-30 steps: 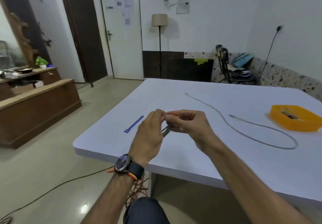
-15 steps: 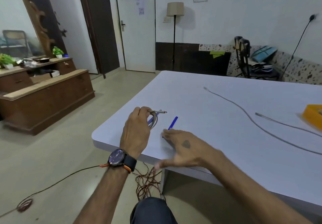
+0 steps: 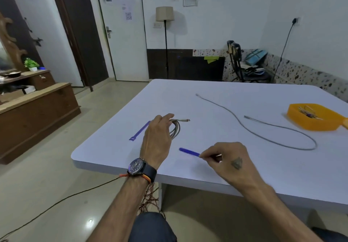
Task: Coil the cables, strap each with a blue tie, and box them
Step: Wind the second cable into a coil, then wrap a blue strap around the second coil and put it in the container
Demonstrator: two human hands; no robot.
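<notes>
My left hand (image 3: 157,140), with a watch on its wrist, grips a coiled grey cable (image 3: 176,129) above the white table (image 3: 235,166); one plug sticks out to the right. My right hand (image 3: 227,159) pinches one end of a blue tie (image 3: 189,152) just above the table's near part. A second blue tie (image 3: 140,130) lies flat, left of my left hand. A long uncoiled grey cable (image 3: 263,136) snakes across the middle of the table. At the far right stands an orange box (image 3: 293,113) that holds a tied cable.
The table's near edge runs just below my hands. A thin wire trails over the floor at the left. A wooden cabinet (image 3: 35,113) stands to the left, and a floor lamp (image 3: 164,14) and a chair (image 3: 244,63) are beyond the table.
My right hand has let go of the coil, reached down to the table and picked up a blue tie. My left hand keeps the coil. The camera has swung left and back.
</notes>
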